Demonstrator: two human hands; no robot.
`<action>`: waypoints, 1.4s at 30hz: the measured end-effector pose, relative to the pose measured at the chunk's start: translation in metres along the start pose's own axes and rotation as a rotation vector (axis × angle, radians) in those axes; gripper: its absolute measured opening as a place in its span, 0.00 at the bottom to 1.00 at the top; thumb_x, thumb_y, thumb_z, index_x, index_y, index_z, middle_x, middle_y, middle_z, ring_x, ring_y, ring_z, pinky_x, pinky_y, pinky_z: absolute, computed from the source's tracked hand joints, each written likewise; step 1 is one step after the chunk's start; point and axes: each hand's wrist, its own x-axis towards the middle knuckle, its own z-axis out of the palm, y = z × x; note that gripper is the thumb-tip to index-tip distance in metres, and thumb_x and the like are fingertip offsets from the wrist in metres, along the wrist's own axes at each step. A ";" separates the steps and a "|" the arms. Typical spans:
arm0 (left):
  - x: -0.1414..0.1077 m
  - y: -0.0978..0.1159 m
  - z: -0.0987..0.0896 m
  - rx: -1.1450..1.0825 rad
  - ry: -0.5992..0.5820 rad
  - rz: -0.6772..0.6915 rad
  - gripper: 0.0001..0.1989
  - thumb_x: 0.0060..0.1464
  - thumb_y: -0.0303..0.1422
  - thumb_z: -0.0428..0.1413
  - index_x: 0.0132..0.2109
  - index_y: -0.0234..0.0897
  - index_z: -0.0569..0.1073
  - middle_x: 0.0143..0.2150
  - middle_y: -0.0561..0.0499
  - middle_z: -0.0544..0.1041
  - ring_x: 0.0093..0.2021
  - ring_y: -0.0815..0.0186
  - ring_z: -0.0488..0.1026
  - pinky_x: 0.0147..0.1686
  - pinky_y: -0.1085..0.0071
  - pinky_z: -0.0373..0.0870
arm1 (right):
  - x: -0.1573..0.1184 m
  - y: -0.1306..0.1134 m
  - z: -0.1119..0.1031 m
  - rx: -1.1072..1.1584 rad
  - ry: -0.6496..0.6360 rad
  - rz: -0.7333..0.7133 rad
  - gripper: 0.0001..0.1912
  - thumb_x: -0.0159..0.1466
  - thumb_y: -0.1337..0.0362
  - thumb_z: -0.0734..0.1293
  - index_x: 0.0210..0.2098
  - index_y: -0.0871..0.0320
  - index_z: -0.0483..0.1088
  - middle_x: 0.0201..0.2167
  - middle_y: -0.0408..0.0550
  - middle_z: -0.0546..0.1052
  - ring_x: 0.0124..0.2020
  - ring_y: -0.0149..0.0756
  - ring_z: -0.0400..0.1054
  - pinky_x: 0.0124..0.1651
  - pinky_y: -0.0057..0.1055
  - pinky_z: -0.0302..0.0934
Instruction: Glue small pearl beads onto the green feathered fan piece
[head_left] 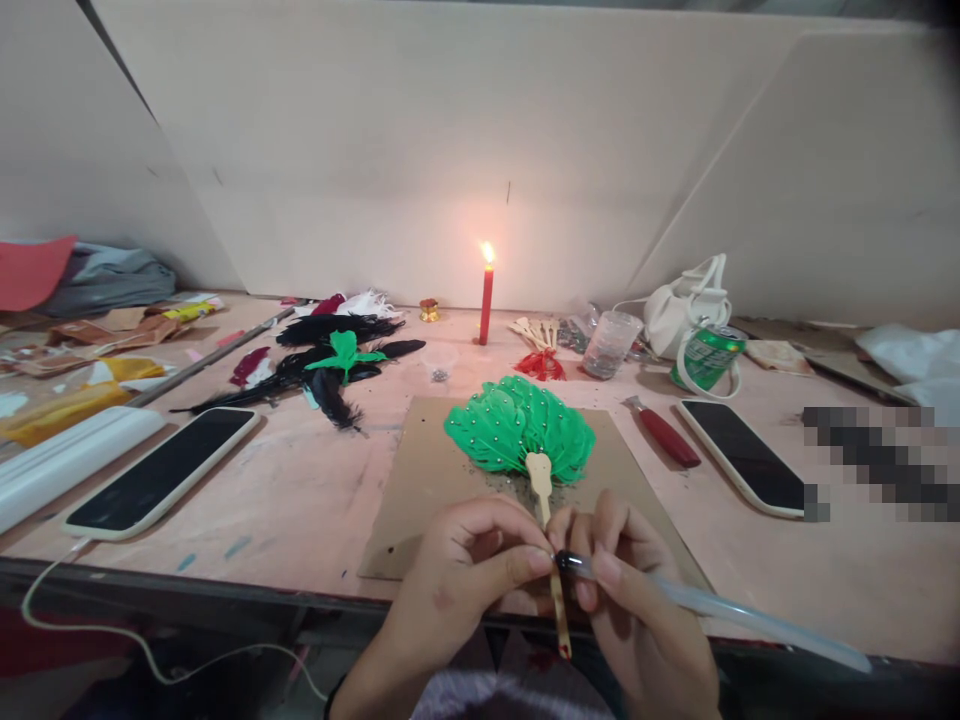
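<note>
A green feather fan dotted with small silvery beads lies on a brown board. Its pale wooden handle points toward me and passes between my hands. My right hand is closed around a translucent glue stick whose tip is blackened. The stick's tail slants off to the right over the table edge. My left hand is closed too, thumb and forefinger pinched right by the black tip and beside the handle. What sits in that pinch is too small to make out.
A lit red candle stands upright behind the board. Black feathers, a left phone and a white bar lie leftward. Rightward are a red-handled tool, another phone, a plastic cup and a green can.
</note>
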 end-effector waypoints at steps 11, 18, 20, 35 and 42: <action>0.002 0.000 0.001 0.013 0.003 0.029 0.10 0.57 0.37 0.76 0.32 0.38 0.86 0.34 0.51 0.82 0.38 0.67 0.77 0.43 0.75 0.74 | 0.002 -0.001 0.000 -0.018 0.012 -0.022 0.16 0.67 0.54 0.82 0.32 0.50 0.75 0.22 0.42 0.75 0.36 0.45 0.70 0.44 0.38 0.64; 0.000 0.002 0.002 -0.001 0.000 0.004 0.11 0.59 0.39 0.74 0.33 0.38 0.85 0.34 0.52 0.81 0.37 0.68 0.76 0.41 0.76 0.74 | 0.003 0.000 0.004 -0.030 0.024 -0.043 0.17 0.68 0.54 0.81 0.32 0.50 0.73 0.24 0.41 0.74 0.34 0.42 0.68 0.41 0.37 0.63; 0.000 0.002 0.002 0.007 0.006 0.008 0.12 0.60 0.39 0.74 0.34 0.38 0.85 0.35 0.51 0.81 0.37 0.67 0.77 0.41 0.75 0.75 | 0.002 0.000 0.004 -0.033 0.024 -0.042 0.16 0.68 0.54 0.81 0.32 0.50 0.73 0.25 0.41 0.74 0.34 0.42 0.68 0.41 0.37 0.64; 0.000 0.003 0.004 0.053 0.045 0.016 0.17 0.60 0.44 0.74 0.34 0.37 0.81 0.33 0.51 0.79 0.36 0.66 0.75 0.38 0.75 0.74 | 0.005 0.005 0.007 -0.106 0.078 -0.146 0.16 0.66 0.56 0.83 0.33 0.50 0.75 0.29 0.41 0.73 0.36 0.39 0.71 0.40 0.33 0.69; 0.000 0.002 0.003 0.066 0.045 0.021 0.16 0.60 0.43 0.73 0.35 0.37 0.81 0.33 0.52 0.78 0.35 0.67 0.75 0.37 0.76 0.73 | 0.003 0.007 0.007 -0.134 0.082 -0.190 0.14 0.68 0.57 0.82 0.34 0.50 0.75 0.31 0.42 0.73 0.38 0.40 0.70 0.41 0.33 0.70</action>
